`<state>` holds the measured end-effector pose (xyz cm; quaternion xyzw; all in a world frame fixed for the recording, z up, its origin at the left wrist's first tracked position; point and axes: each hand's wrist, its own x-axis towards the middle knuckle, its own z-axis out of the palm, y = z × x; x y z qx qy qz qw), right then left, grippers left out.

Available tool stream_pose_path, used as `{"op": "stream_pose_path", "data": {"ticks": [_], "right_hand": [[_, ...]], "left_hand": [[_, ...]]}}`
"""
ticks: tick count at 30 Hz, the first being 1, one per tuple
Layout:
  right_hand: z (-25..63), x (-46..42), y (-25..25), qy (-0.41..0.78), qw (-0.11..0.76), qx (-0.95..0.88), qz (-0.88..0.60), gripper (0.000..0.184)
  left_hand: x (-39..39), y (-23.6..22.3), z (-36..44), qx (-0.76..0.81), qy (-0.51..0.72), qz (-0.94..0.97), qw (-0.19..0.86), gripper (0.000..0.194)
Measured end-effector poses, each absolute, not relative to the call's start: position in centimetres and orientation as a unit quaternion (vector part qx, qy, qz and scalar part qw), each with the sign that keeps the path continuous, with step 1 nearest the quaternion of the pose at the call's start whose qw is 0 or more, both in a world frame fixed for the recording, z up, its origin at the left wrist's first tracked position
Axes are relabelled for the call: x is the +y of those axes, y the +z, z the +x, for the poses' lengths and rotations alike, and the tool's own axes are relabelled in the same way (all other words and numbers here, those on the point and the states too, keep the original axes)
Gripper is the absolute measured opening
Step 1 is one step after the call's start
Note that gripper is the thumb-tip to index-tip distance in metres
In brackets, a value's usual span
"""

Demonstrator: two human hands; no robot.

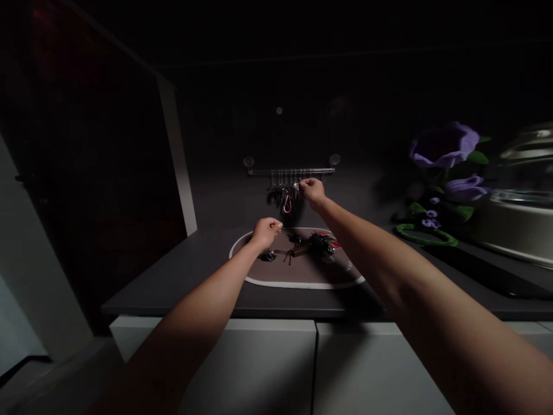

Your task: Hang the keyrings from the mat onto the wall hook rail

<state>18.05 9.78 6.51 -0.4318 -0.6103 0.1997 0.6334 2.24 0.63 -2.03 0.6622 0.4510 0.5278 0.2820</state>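
Note:
My right hand (314, 193) is raised to the right end of a row of hanging keys (276, 195), its thumb and fingertips pinched on a small silvery key ring (296, 186). The keys hang from hooks on a clear rail (292, 171) on the dark wall. Among them is a pink carabiner-like clip (287, 203). Lower and to the left, my left hand (266, 231) hovers over the mat with its fingertips drawn together; whatever is in them, if anything, is too small to make out.
A brown oval mat (276, 275) with a white rim lies on the dark counter (173, 282). On it are a dark bunch of keys (324, 243) and a brown strap (300, 251). Purple artificial flowers (444, 147) and a metal-and-glass vessel (518, 213) stand at the right.

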Motion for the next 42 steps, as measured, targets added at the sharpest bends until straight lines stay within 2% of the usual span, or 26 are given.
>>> {"op": "stream_pose_path", "data": {"ticks": [8, 19, 31, 42], "right_hand": [[17.4, 9.8, 6.7, 0.211, 0.657, -0.562, -0.456, 0.011], [17.6, 10.4, 6.3, 0.170, 0.654, -0.553, -0.488, 0.014], [18.4, 9.9, 5.7, 0.218, 0.631, -0.568, -0.481, 0.008], [18.9, 10.1, 5.6, 0.173, 0.607, -0.592, -0.501, 0.011]], "left_hand": [[0.4, -1.8, 2.3, 0.456, 0.532, 0.655, 0.284, 0.010], [0.8, -2.0, 2.1, 0.456, 0.542, 0.645, 0.286, 0.009], [0.9, -2.1, 2.1, 0.454, 0.534, 0.653, 0.288, 0.010], [1.1, -2.4, 2.1, 0.434, 0.510, 0.686, 0.286, 0.010]]}}
